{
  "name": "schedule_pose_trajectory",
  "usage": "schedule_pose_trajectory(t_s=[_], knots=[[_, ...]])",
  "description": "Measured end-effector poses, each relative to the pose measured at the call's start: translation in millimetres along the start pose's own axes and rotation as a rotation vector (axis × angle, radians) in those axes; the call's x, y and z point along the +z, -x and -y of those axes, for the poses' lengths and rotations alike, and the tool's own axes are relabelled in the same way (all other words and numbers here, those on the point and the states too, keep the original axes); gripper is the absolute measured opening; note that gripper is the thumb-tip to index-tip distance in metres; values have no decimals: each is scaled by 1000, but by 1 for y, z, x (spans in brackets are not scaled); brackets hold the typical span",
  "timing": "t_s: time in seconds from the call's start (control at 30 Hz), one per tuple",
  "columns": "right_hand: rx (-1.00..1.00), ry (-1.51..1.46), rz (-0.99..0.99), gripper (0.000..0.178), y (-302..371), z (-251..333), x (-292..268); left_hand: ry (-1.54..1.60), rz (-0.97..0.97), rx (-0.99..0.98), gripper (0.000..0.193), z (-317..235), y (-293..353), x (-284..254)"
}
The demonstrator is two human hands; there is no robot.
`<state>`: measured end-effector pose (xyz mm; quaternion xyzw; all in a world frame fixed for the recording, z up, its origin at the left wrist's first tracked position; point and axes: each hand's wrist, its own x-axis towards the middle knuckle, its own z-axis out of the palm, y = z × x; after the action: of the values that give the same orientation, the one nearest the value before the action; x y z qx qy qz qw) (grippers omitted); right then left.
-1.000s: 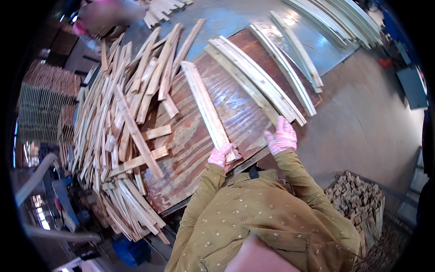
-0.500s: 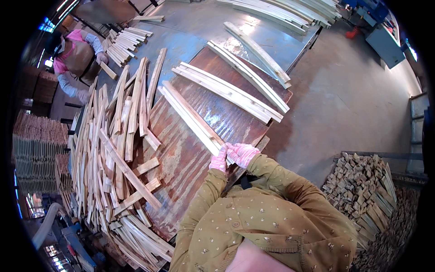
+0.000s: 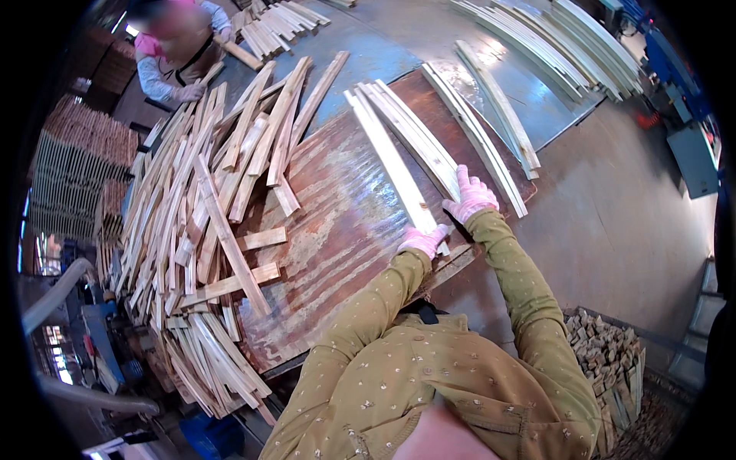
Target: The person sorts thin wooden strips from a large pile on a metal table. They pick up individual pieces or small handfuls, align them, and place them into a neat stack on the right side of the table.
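Note:
My left hand (image 3: 423, 239), in a pink-and-white glove, is closed around the near end of a long pale wooden strip (image 3: 383, 157). The strip slants away across the brown board tabletop (image 3: 337, 230). Just right of it lies a pair of similar wooden strips (image 3: 414, 134), close together. At their near end is my right hand (image 3: 471, 198), gloved alike, with its thumb and fingers spread against the wood. Farther right rest another pair of strips (image 3: 479, 142) and a single strip (image 3: 502, 107).
A large jumbled heap of wooden strips (image 3: 192, 222) covers the table's left side. Across it stands a co-worker (image 3: 180, 50) handling short pieces. More strips (image 3: 537, 46) lie on the far metal surface. A stack of offcuts (image 3: 602, 353) stands low at right.
My hands, together at the strip ends before, are now apart. The left has brought its wood rightward, beside the other pair. My right hand has moved to that pair's end. The view has shifted.

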<state>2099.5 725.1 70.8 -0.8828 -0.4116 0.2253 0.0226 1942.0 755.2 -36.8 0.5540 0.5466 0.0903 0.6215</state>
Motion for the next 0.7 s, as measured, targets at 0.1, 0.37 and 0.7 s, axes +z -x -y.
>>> schedule_pose_trajectory(t_s=[0.1,0.37,0.7], knots=[[-49,-260,85,89,1,-4,26,-559,204,218,74,-17,-7,-18],[-61,-73,-78,110,22,27,29,-847,312,393,64,-95,38,-145],[-346,-536,-156,79,80,90,69,-960,-929,-239,80,14,26,-422]])
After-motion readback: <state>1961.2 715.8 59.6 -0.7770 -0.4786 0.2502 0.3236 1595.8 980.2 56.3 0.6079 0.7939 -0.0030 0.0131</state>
